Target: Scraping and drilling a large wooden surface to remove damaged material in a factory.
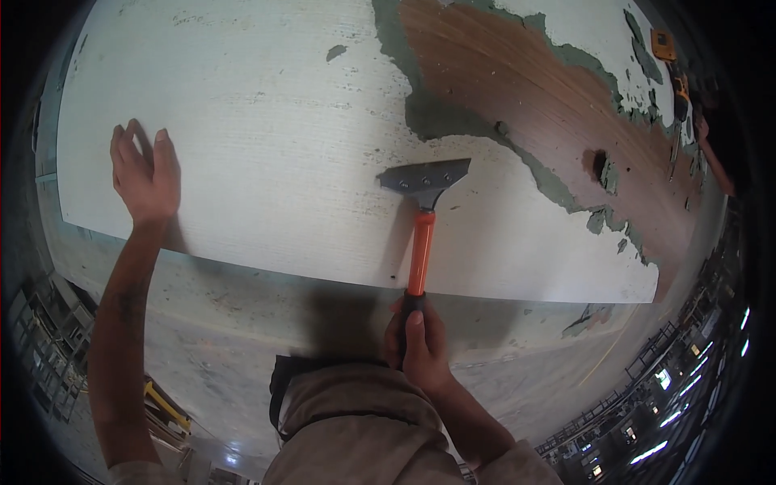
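My right hand (420, 343) is wrapped round the black grip of a long scraper (420, 250) with an orange shaft. Its wide dark blade (427, 175) is over the white coated panel (242, 186), a little short of the ragged edge where the coating ends. Beyond that edge, brown wood-grained surface (501, 89) shows, bordered by grey-green torn patches (453, 117). My left hand (147, 178) rests on the white panel at the left, fingers stretched out and holding nothing.
Loose grey-green flakes (608, 176) lie on the brown area. At the far right are a yellow-orange tool (663, 45) and another person's arm (715, 158). The panel's near edge (323, 279) runs before me above the concrete floor (234, 323). A yellow frame (167, 406) stands lower left.
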Demonstrator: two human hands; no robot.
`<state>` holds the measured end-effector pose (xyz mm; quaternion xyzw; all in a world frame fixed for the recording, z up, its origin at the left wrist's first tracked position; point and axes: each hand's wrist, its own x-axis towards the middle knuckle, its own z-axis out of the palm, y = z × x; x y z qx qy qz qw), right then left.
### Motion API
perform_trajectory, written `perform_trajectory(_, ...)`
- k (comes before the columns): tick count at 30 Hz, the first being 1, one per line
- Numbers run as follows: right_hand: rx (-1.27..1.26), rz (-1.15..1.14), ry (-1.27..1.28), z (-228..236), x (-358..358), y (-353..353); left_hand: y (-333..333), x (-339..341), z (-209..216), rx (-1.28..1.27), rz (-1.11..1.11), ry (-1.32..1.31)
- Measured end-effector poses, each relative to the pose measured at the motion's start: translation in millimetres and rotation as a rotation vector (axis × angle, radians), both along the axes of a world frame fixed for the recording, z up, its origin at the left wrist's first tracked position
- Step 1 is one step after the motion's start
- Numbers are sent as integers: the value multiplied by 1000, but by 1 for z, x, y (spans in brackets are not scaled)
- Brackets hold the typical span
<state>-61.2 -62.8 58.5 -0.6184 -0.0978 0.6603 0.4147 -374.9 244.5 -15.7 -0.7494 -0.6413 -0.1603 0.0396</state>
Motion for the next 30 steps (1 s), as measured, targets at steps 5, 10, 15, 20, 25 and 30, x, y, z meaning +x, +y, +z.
perform_trajectory(5, -79, 25, -5, 6, -2, 41, 0, 1, -1, 1, 28, 153)
perform_trajectory(10, -61, 33, -54, -2, -12, 43, -1, 3, 0, 0, 18, 114)
perform_trajectory(15, -78, -133, 30, 1, -47, 63, 2, -8, -6, -19, 10, 56)
perform_trajectory(20, -33, -147, 64, 1, -48, 62, -2, -2, -6, 25, 14, 68)
perform_trajectory(25, 41, -201, 59, 9, -49, 59, -7, 0, -9, 24, 50, 153)
perform_trajectory(30, -86, -146, 26, 33, -25, 51, -5, -8, -2, 44, 87, 137)
